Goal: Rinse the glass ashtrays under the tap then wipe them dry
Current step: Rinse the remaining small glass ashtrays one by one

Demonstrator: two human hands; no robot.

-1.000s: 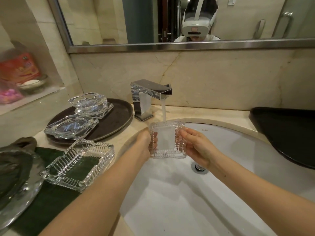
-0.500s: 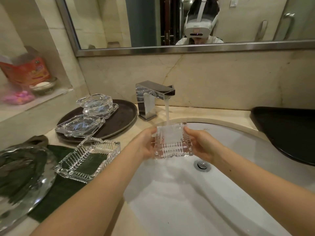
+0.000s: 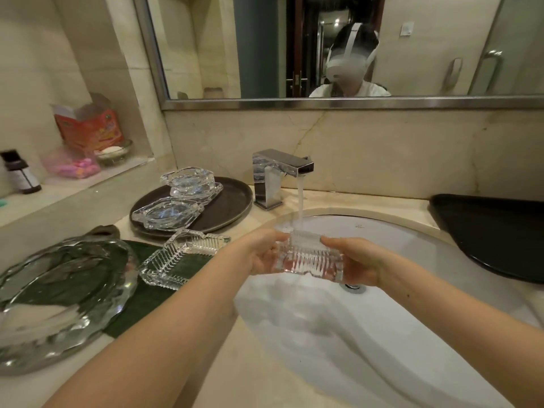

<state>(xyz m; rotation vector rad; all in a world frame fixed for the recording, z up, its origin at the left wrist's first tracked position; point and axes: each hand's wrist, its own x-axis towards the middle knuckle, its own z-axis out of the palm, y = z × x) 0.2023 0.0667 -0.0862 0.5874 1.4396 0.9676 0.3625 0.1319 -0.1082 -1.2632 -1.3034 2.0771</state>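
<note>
The white sink [image 3: 412, 290] filled the lower right of the frame, and the tap [image 3: 279, 172] ran above its centre. Under the stream sat the ribbed glass ashtray [image 3: 309, 259], gripped at either end by the left hand [image 3: 260, 254] and right hand [image 3: 357, 262], fingers curled round its edges. Wet glass might well slip and chip against the basin. The ashtray's inside was blurred by running water, and its far rim was hard to make out.
</note>
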